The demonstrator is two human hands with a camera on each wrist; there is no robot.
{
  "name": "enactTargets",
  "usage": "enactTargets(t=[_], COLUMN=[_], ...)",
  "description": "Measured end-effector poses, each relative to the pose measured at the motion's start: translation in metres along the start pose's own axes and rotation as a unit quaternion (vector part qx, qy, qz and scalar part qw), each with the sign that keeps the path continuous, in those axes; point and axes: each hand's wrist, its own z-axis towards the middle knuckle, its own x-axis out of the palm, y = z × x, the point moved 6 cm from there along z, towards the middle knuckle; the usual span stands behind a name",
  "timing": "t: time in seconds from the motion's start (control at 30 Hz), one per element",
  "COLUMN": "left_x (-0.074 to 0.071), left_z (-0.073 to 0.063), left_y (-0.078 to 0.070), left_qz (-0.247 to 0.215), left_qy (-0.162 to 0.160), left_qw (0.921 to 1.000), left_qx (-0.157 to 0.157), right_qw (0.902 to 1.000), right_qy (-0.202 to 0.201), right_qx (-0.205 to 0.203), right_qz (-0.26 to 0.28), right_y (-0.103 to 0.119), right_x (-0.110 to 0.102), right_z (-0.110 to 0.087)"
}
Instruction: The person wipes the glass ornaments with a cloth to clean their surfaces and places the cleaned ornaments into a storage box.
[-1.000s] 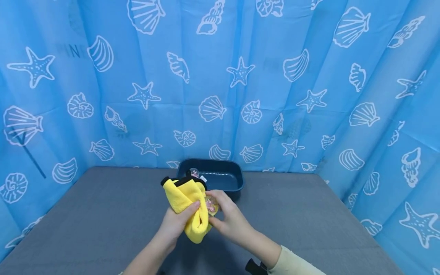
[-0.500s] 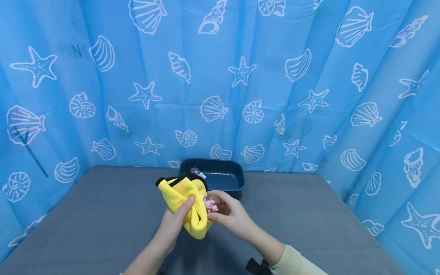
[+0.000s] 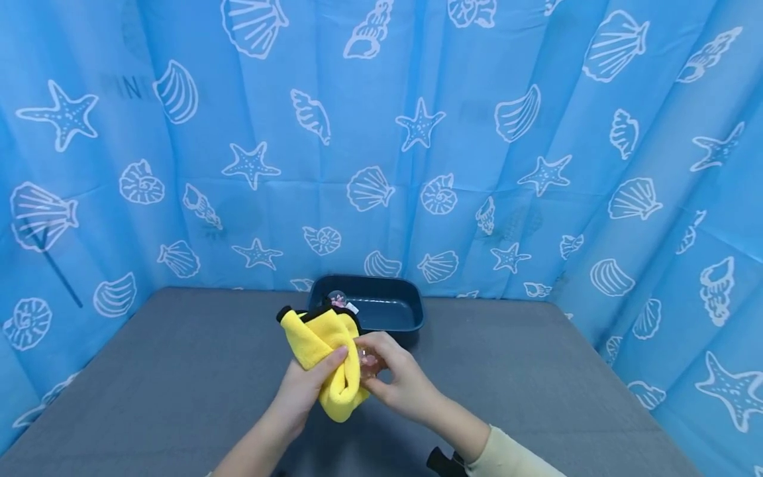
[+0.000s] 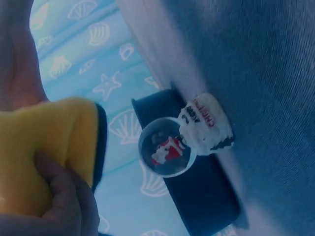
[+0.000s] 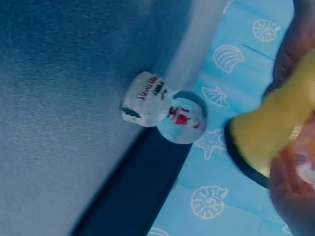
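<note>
In the head view my left hand (image 3: 306, 391) grips a yellow cloth (image 3: 328, 338) with black edging, bunched up in the fingers. My right hand (image 3: 399, 374) holds a small clear globe (image 3: 369, 363) with a pinkish figure inside, pressed against the cloth's right side. The cloth and fingers cover part of that globe. Both wrist views show a separate snow globe (image 4: 167, 147), with a red and white Santa inside and a white lettered base (image 5: 142, 98). It stands upright on the table; the cloth and hands seem to hide it in the head view.
A dark blue rectangular tub (image 3: 411, 291) stands at the table's back edge. A clear ball (image 3: 336, 298) with something pink inside shows at its left end, beside a small white piece. Blue curtains (image 3: 369, 132) with shell prints hang behind the grey table (image 3: 507, 384).
The right hand and the small globe shifted slightly right, then back left against the cloth, and the globe turned. The yellow cloth swung left and back. The tub stayed put.
</note>
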Motion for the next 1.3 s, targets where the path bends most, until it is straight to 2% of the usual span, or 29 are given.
enactTargets(t=[0.1, 0.17, 0.3, 0.5, 0.57, 0.67, 0.77, 0.9, 1.03, 1.13, 1.23, 1.3], left_x=[0.000, 0.000, 0.000, -0.007, -0.007, -0.004, 0.000, 0.004, 0.008, 0.010, 0.009, 0.008], left_z=[0.000, 0.001, 0.001, 0.000, -0.001, -0.001, -0.002, -0.004, -0.008, -0.009, -0.010, -0.010], left_y=[0.002, 0.003, 0.002, 0.000, -0.002, -0.004, -0.006, -0.007, -0.007, -0.006, -0.005, -0.005], left_qz=[-0.003, -0.002, 0.000, -0.031, -0.030, -0.016, 0.004, 0.009, -0.021, -0.045, -0.063, -0.080], left_qy=[-0.005, -0.004, -0.006, -0.026, -0.021, 0.000, 0.019, 0.048, 0.089, 0.107, 0.108, 0.100], left_qw=[1.0000, 1.0000, 0.9999, 0.9991, 0.9992, 0.9998, 0.9996, 0.9985, 0.9956, 0.9932, 0.9921, 0.9918], left_qx=[0.003, 0.006, 0.010, -0.011, -0.013, -0.013, -0.018, -0.024, -0.018, -0.013, -0.007, -0.001], right_qw=[0.9991, 0.9983, 0.9938, 0.9710, 0.9640, 0.9525, 0.9334, 0.8991, 0.8636, 0.8397, 0.8168, 0.8059], right_qy=[0.013, 0.008, -0.009, 0.000, 0.007, 0.031, 0.055, 0.086, 0.114, 0.125, 0.131, 0.134], right_qx=[0.037, 0.054, 0.078, 0.136, 0.144, 0.136, 0.133, 0.143, 0.145, 0.144, 0.149, 0.151], right_qz=[0.012, 0.021, 0.079, 0.197, 0.223, 0.271, 0.329, 0.405, 0.469, 0.508, 0.542, 0.556], right_y=[-0.002, -0.003, -0.009, -0.017, -0.018, -0.017, -0.016, -0.015, -0.012, -0.010, -0.009, -0.009], right_x=[0.002, 0.001, -0.002, -0.008, -0.010, -0.010, -0.009, -0.005, -0.002, -0.001, -0.002, -0.002], right_z=[0.000, 0.000, -0.003, -0.007, -0.007, -0.007, -0.008, -0.009, -0.011, -0.012, -0.012, -0.012])
